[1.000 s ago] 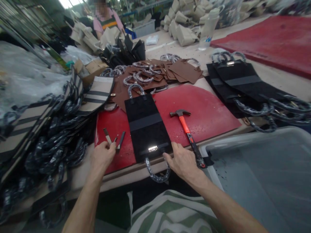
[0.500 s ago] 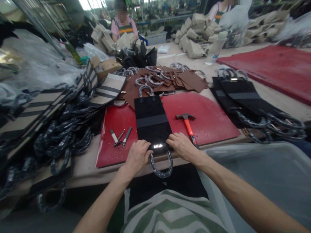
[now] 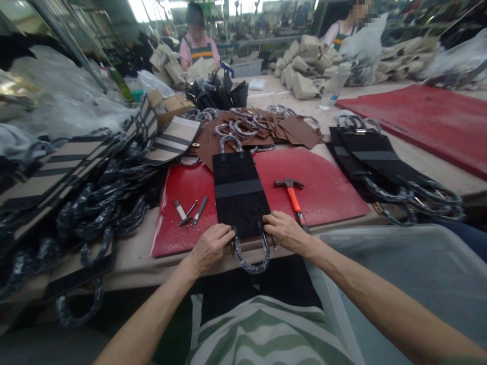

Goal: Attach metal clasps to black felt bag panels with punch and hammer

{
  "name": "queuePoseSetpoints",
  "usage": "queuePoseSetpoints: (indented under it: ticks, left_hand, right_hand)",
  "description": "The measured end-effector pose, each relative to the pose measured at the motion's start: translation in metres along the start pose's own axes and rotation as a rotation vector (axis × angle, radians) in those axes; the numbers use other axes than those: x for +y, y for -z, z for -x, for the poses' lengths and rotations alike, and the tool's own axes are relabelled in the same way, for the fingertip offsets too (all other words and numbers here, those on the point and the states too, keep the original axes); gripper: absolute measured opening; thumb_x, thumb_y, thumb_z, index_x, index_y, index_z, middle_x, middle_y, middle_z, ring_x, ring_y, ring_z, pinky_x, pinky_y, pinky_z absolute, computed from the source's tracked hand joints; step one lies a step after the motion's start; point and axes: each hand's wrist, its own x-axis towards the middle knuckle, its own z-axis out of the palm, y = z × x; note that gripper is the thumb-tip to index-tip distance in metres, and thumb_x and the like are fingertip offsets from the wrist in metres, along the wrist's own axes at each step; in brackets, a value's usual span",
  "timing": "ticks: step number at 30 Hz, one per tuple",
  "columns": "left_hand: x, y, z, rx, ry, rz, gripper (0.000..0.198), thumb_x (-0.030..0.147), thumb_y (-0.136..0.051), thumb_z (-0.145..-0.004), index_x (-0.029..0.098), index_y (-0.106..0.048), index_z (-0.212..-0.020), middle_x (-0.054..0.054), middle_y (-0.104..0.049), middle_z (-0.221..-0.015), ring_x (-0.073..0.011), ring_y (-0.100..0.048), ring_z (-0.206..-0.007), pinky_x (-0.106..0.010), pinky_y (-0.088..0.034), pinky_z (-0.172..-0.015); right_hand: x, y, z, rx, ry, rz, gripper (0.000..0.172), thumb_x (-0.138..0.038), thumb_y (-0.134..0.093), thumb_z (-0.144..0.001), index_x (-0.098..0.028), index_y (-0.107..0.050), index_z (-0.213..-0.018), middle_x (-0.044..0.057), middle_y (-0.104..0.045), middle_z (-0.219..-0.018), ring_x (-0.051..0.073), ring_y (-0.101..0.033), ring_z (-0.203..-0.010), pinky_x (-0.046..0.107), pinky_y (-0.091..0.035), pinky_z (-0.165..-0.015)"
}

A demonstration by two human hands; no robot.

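A black bag panel [image 3: 243,208] with a grey band lies lengthwise on the red board [image 3: 315,182]. Plastic-wrapped handles curve from both ends of it, and the near handle [image 3: 253,263] hangs over the table edge. At the near left corner, the fingers of my left hand [image 3: 211,246] are closed on the panel's edge. My right hand [image 3: 287,232] grips the opposite near corner, thumb mostly hidden. To the right rests a claw hammer [image 3: 292,197] with an orange handle. Several small metal hand tools [image 3: 190,212] lie left of the panel.
Striped beige and black panels [image 3: 64,167] with wrapped handles are heaped at left. Brown panels [image 3: 300,126] lie behind the board, more black panels [image 3: 373,152] at right. A grey plastic bin [image 3: 399,284] stands near right. Two people [image 3: 198,45] are across the table.
The shiny metal plate at the panel's near end has gone from sight, and the near handle's attachment tabs now show there. Both hands remain at the near corners.
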Motion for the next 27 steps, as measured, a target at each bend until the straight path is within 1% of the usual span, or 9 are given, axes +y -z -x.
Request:
queuePoseSetpoints:
  ticks: [2,4,6,9,11,13,16,20,27]
  left_hand:
    - [0.003,-0.005,0.003,0.052,-0.012,-0.019,0.042,0.002,-0.038,-0.090,0.017,-0.062,-0.121,-0.011,-0.066,-0.119,-0.0229,-0.060,-0.113,-0.042,-0.054,-0.099]
    - [0.006,-0.009,0.005,0.107,-0.003,-0.010,0.046,0.001,-0.039,-0.089,0.017,-0.059,-0.127,-0.012,-0.065,-0.123,-0.0237,-0.059,-0.117,-0.044,-0.054,-0.101]
    - [0.009,-0.010,0.007,0.127,0.032,0.014,0.049,0.002,-0.041,-0.089,0.018,-0.054,-0.133,-0.013,-0.064,-0.126,-0.0247,-0.058,-0.120,-0.047,-0.054,-0.103]
    - [0.012,-0.010,0.010,0.092,0.084,0.064,0.052,0.005,-0.047,-0.088,0.019,-0.050,-0.138,-0.014,-0.061,-0.131,-0.0267,-0.056,-0.125,-0.051,-0.050,-0.108]
    - [0.013,-0.011,0.011,0.061,0.103,0.085,0.052,0.006,-0.050,-0.087,0.018,-0.051,-0.138,-0.015,-0.059,-0.133,-0.0280,-0.053,-0.128,-0.052,-0.048,-0.110]
    - [0.015,-0.013,0.011,0.057,0.120,0.092,0.051,0.005,-0.050,-0.087,0.018,-0.052,-0.136,-0.014,-0.059,-0.134,-0.0276,-0.053,-0.128,-0.051,-0.049,-0.110]
    - [0.019,-0.019,0.008,0.116,0.181,0.115,0.051,0.001,-0.047,-0.087,0.020,-0.054,-0.134,-0.012,-0.060,-0.132,-0.0251,-0.054,-0.126,-0.049,-0.051,-0.108]
    - [0.028,-0.025,0.001,0.196,0.246,0.142,0.054,0.000,-0.046,-0.086,0.022,-0.053,-0.135,-0.011,-0.061,-0.130,-0.0248,-0.054,-0.126,-0.051,-0.050,-0.108]
    - [0.032,-0.025,-0.010,0.194,0.317,0.196,0.047,0.001,-0.049,-0.085,0.020,-0.057,-0.127,-0.011,-0.061,-0.128,-0.0248,-0.055,-0.123,-0.051,-0.049,-0.107]
  right_hand:
    - [-0.003,-0.006,0.004,0.121,-0.017,-0.070,0.019,-0.006,-0.049,-0.090,-0.015,-0.066,-0.094,0.011,-0.061,-0.112,0.022,-0.047,-0.088,0.035,-0.042,-0.081]
    - [-0.009,-0.009,0.006,0.232,-0.066,-0.165,0.028,-0.004,-0.046,-0.088,-0.013,-0.066,-0.105,0.013,-0.062,-0.113,0.023,-0.048,-0.089,0.037,-0.045,-0.081]
    - [-0.018,-0.008,0.007,0.292,-0.140,-0.248,0.033,-0.005,-0.046,-0.088,-0.012,-0.064,-0.114,0.014,-0.062,-0.115,0.024,-0.050,-0.094,0.040,-0.046,-0.085]
    - [-0.032,-0.002,0.005,0.295,-0.251,-0.316,0.027,-0.013,-0.055,-0.088,-0.012,-0.064,-0.113,0.014,-0.061,-0.120,0.027,-0.051,-0.102,0.045,-0.044,-0.093]
    - [-0.038,0.002,0.004,0.282,-0.314,-0.326,0.029,-0.019,-0.064,-0.084,-0.013,-0.063,-0.113,0.014,-0.059,-0.122,0.029,-0.050,-0.107,0.047,-0.043,-0.096]
    - [-0.040,0.003,0.003,0.275,-0.356,-0.322,0.033,-0.020,-0.069,-0.081,-0.014,-0.063,-0.113,0.013,-0.059,-0.123,0.030,-0.050,-0.109,0.047,-0.043,-0.097]
    - [-0.039,0.001,0.003,0.286,-0.413,-0.330,0.033,-0.018,-0.069,-0.080,-0.015,-0.063,-0.113,0.012,-0.058,-0.123,0.029,-0.050,-0.109,0.046,-0.043,-0.097]
    - [-0.037,-0.002,0.003,0.291,-0.442,-0.333,0.038,-0.018,-0.071,-0.080,-0.014,-0.062,-0.117,0.012,-0.057,-0.123,0.029,-0.050,-0.110,0.045,-0.043,-0.098]
    - [-0.039,-0.006,-0.005,0.284,-0.516,-0.287,0.041,-0.019,-0.074,-0.080,-0.017,-0.059,-0.119,0.011,-0.055,-0.127,0.029,-0.049,-0.114,0.045,-0.040,-0.100]
